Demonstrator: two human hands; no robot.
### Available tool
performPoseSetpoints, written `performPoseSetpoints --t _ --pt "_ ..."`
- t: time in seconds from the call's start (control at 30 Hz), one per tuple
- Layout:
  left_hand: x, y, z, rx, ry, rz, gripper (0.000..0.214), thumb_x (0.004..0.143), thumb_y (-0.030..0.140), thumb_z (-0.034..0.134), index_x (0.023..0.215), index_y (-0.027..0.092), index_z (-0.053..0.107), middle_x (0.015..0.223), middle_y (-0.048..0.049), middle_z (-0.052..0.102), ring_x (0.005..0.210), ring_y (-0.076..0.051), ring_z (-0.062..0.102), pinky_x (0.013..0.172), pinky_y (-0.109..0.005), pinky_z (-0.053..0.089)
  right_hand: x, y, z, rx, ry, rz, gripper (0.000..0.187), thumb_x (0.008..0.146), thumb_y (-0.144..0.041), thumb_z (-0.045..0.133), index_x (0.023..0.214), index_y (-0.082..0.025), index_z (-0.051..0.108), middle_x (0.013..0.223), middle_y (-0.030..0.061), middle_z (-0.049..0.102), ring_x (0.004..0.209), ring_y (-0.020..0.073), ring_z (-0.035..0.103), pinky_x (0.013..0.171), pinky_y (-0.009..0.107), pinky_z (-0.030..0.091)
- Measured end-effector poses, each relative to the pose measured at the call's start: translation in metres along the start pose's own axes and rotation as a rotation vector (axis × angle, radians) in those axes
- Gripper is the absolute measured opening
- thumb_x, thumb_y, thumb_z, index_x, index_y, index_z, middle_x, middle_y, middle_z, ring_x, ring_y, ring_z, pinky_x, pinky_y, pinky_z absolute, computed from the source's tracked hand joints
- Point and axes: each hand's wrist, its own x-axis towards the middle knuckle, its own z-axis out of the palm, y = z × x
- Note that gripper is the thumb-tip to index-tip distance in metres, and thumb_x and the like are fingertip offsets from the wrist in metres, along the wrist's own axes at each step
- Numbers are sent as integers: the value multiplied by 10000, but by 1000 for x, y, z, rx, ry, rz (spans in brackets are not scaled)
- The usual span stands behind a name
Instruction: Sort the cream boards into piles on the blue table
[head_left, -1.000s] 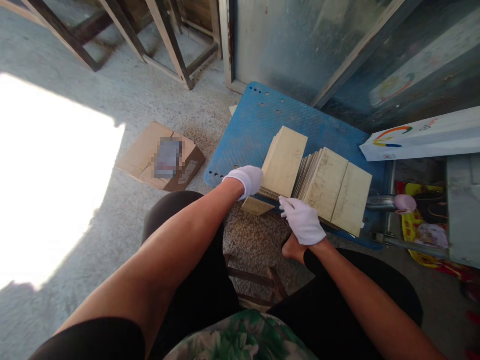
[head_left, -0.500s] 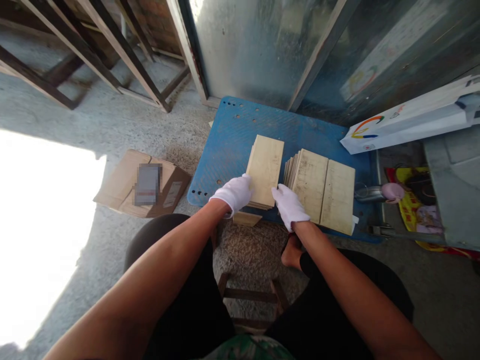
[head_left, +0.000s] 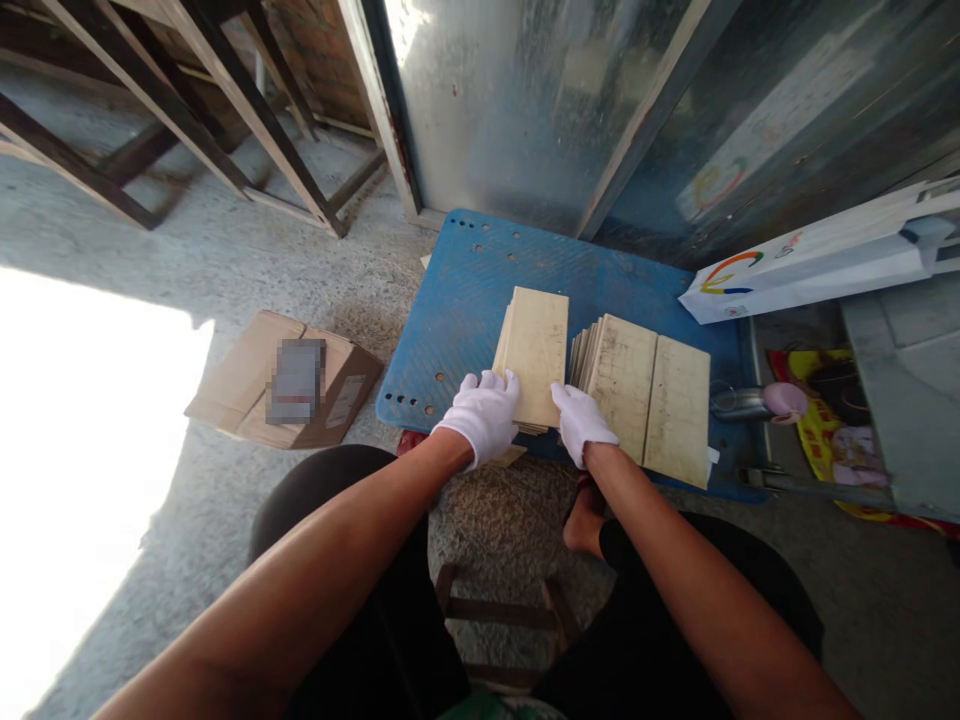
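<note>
The stack of thin boards (head_left: 534,350) is a neat pile of pale, yellowish-beige rectangular sheets with their edges squared up, the top face plain and lightly smudged. It lies flat on the blue platform (head_left: 465,300) near its front edge, long side running away from the viewer. Its near left corner is under the fingers of the left hand (head_left: 484,425) and its near right corner is against the right hand (head_left: 581,425), just left of a second, fanned-out stack (head_left: 645,395) of the same boards.
</note>
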Motion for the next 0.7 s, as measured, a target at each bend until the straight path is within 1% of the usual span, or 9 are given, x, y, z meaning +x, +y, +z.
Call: performPoseSetpoints --t 0.07,0.2,0.33,0.4,0.47,0.53,0.63,0.7 --pt "-1 0 1 -12 -6 23 759 835 382 581 1450 20 320 1427 -239 463 1344 -362 381 1103 -495 303 0 -4 0 0 32 26 380 689 -589 571 668 -223 471 509 -76 386 511 112 363 485 252 281" --pt "-1 -2 2 -77 -14 45 759 829 383 589 1447 29 325 1432 -225 459 1347 -354 385 1114 -486 299 1 -4 -1 -47 91 53 399 646 -617 552 658 -220 515 514 -59 414 535 128 390 506 265 294" --pt "1 -4 1 -127 -16 33 761 817 384 599 1441 39 331 1435 -225 456 1347 -346 393 1107 -474 318 4 -2 -3 -146 144 -16 403 665 -607 545 632 -206 553 555 -26 506 569 145 466 519 263 316" --pt "1 -5 0 -145 -23 20 758 819 391 597 1439 45 334 1432 -223 460 1345 -335 401 1108 -464 323 6 -2 -5 -206 209 -56 406 677 -599 575 621 -197 578 555 -21 527 563 149 484 509 264 318" --pt "2 -6 -1 -165 -27 12 759 822 398 593 1442 48 330 1426 -219 469 1336 -323 416 1106 -451 331 8 -3 -7 -201 228 -76 404 673 -592 633 640 -191 611 546 -17 550 559 158 509 504 267 339" --pt "3 -7 -2 -179 -28 9 768 820 401 592 1446 47 325 1419 -214 478 1324 -318 434 1100 -442 343 10 -3 -9 -101 155 -59 406 658 -587 690 689 -185 643 545 -9 581 554 169 541 501 272 381" --pt "4 -7 -1 -194 -28 7 780 808 396 601 1445 42 325 1421 -218 479 1307 -323 461 1076 -435 373 13 -1 -12 83 -26 13 431 632 -573 757 776 -176 672 572 9 637 562 190 593 509 290 452" --pt "4 -8 -1 -224 -25 5 783 794 384 620 1440 43 337 1434 -233 464 1298 -336 477 1056 -442 395 14 0 -13 164 -110 45 456 595 -543 809 827 -172 680 617 21 674 595 202 627 535 304 493"
